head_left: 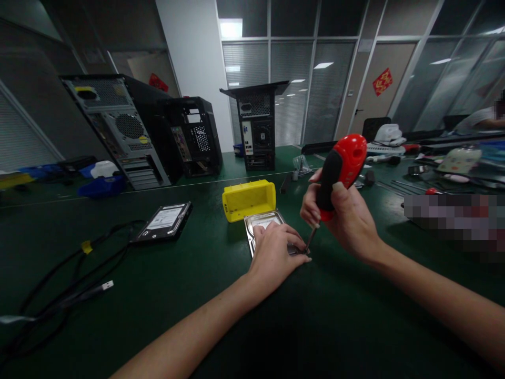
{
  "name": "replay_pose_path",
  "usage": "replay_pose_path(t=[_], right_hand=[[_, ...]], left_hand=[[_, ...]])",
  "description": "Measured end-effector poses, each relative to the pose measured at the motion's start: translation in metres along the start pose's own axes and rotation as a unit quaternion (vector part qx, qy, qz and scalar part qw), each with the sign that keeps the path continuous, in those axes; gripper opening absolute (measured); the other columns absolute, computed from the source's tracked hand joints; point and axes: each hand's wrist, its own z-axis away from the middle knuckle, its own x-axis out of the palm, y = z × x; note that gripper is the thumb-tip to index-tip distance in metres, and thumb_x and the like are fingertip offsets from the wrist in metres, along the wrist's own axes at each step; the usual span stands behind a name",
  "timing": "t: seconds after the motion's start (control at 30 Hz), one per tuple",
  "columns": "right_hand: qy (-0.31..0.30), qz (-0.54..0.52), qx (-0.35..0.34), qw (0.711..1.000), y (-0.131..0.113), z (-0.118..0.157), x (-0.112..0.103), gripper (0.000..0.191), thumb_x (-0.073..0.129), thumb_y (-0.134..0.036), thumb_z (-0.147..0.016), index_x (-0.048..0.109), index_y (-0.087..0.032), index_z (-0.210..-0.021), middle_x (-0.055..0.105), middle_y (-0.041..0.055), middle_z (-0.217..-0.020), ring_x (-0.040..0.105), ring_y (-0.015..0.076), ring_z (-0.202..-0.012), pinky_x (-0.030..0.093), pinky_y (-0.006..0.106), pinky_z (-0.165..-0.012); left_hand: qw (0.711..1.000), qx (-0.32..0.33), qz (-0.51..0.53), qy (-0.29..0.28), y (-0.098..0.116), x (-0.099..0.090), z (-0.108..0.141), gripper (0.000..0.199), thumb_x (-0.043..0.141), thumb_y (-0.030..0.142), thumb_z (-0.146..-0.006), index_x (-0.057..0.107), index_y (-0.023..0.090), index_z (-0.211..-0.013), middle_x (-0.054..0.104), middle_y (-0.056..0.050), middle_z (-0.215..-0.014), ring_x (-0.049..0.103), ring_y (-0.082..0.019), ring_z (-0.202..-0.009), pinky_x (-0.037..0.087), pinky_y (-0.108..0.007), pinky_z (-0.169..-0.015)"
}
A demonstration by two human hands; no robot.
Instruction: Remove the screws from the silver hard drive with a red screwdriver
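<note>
My right hand [347, 213] grips a red and black screwdriver [342, 171], its shaft pointing down to the near right corner of a silver hard drive [250, 231]. Over that drive lies my left hand [276, 250], fingers closed round its near right part and thumb beside the screwdriver's tip. What the tip touches is too small to make out. Directly behind the drive, a yellow plastic bin [249, 201] rests on its side. Another hard drive [163, 222] lies flat to the left, label up.
Black cables [74, 268] with a USB plug run along the left. Computer cases [138, 131], [258, 126] stand at the back. Blue bins [101, 186] sit at the back left. Tools and loose parts cover the right side, where a person's arm [487, 120] shows far back.
</note>
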Motion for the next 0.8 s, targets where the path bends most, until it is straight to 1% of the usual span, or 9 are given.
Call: replay_pose_path(t=[0.3, 0.47, 0.63, 0.8], right_hand=[[-0.003, 0.006, 0.0, 1.0, -0.0007, 0.0014, 0.0003, 0.025, 0.044, -0.042, -0.09, 0.047, -0.022, -0.105, 0.045, -0.0036, -0.063, 0.042, 0.0116, -0.055, 0.036, 0.028, -0.053], [-0.01, 0.014, 0.004, 1.0, -0.0003, 0.003, 0.001, 0.024, 0.045, -0.042, -0.09, 0.048, -0.024, -0.106, 0.046, -0.003, -0.064, 0.042, 0.0127, -0.055, 0.037, 0.029, -0.054], [-0.008, 0.012, -0.005, 1.0, 0.0003, 0.0035, 0.0009, 0.023, 0.044, -0.04, -0.091, 0.048, -0.024, -0.107, 0.046, -0.0026, -0.064, 0.042, 0.0134, -0.056, 0.037, 0.03, -0.054], [-0.007, 0.01, -0.003, 1.0, 0.0004, 0.0037, 0.0007, 0.024, 0.044, -0.04, -0.091, 0.048, -0.024, -0.108, 0.046, -0.0028, -0.065, 0.042, 0.0129, -0.056, 0.037, 0.03, -0.054]], left_hand=[[1.0, -0.013, 0.021, -0.012, 0.0004, -0.0001, -0.0022, 0.008, 0.076, 0.031, -0.069, 0.072, 0.026, -0.073, 0.069, 0.002, -0.095, 0.055, -0.025, -0.097, 0.03, -0.041, -0.083], [0.999, -0.004, 0.027, -0.021, -0.0011, -0.0001, -0.0039, 0.01, 0.075, 0.033, -0.069, 0.072, 0.025, -0.073, 0.07, 0.002, -0.092, 0.055, -0.024, -0.096, 0.029, -0.041, -0.082], [1.0, -0.004, 0.021, -0.014, -0.0042, 0.0013, -0.0027, 0.013, 0.075, 0.037, -0.069, 0.072, 0.026, -0.074, 0.07, 0.002, -0.092, 0.055, -0.024, -0.096, 0.029, -0.039, -0.081], [1.0, -0.002, 0.013, -0.003, -0.0035, 0.0012, -0.0016, 0.013, 0.076, 0.037, -0.068, 0.072, 0.026, -0.073, 0.069, 0.003, -0.091, 0.054, -0.024, -0.095, 0.029, -0.038, -0.079]])
